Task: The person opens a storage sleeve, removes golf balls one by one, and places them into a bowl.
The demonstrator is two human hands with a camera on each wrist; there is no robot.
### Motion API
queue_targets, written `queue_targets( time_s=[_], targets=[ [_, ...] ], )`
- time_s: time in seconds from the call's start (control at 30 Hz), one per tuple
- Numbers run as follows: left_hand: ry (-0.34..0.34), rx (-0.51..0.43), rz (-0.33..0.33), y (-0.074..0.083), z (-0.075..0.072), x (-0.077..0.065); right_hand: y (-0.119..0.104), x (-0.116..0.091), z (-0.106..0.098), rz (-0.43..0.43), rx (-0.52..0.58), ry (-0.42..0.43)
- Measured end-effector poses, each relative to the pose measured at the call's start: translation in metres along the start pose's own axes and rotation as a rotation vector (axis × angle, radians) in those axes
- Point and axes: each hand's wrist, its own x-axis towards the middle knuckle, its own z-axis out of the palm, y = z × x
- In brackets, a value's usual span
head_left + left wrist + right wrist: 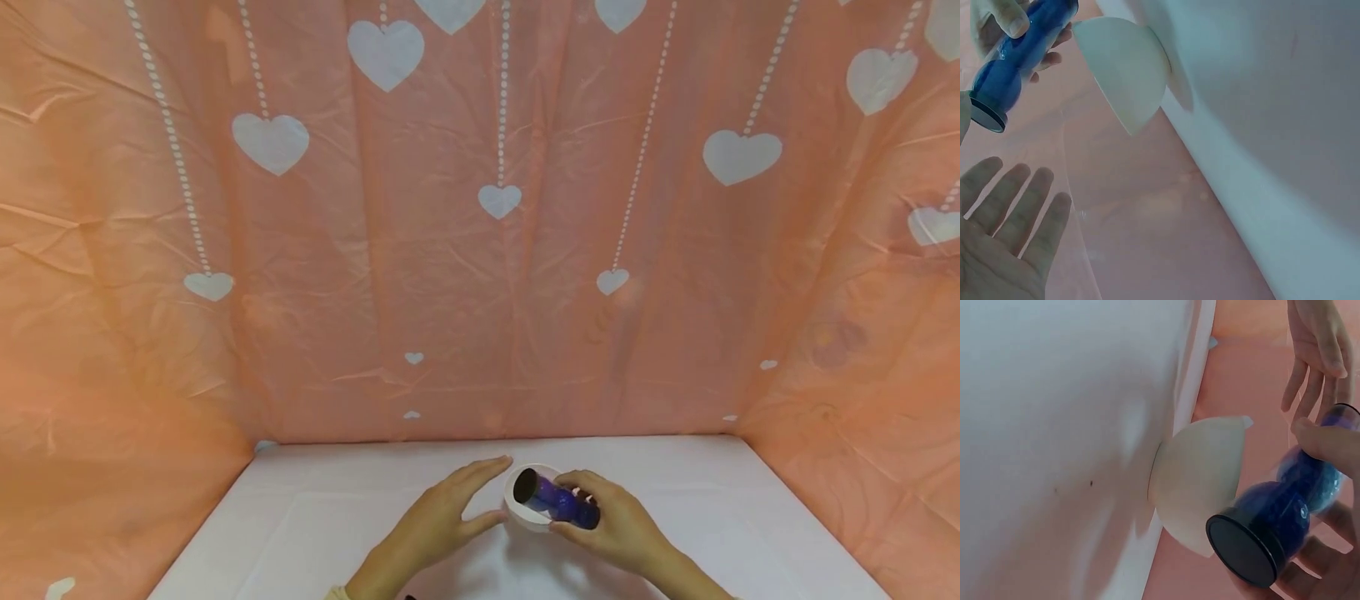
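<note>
My right hand [628, 527] holds a blue hourglass [558, 502] with dark end caps, its thumb and fingers wrapped round the tube. The hourglass is tilted above a white bowl [517, 515] and overlaps it in the head view. In the right wrist view one black cap faces the camera, and two rounded blue bulbs [1275, 509] show through the clear casing. The bowl [1125, 69] stands upright on the white table. To its left is my left hand [438, 518], fingers extended and thumb apart, holding nothing; its palm [997, 262] shows in the left wrist view.
A white cloth-covered table [300, 517] spreads out on both sides of the bowl. Orange sheeting [450, 317] with white hearts rises along the table's back edge and both sides. Shadows of the hands fall on the table.
</note>
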Motion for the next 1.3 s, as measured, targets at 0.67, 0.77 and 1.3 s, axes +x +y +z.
queue_targets(
  time_s=[0.67, 0.77, 1.3],
  targets=[
    [-0.001, -0.12, 0.093, 0.009, 0.008, 0.003, -0.014, -0.004, -0.01, -0.003, -0.049, -0.065],
    [0.0, -0.133, 0.103, 0.009, 0.009, 0.004, -0.015, -0.004, -0.008, -0.012, -0.051, -0.061],
    [-0.075, -0.41, 0.135, -0.004, 0.014, 0.006, -0.016, -0.008, -0.001, -0.105, -0.07, -0.082]
  ],
)
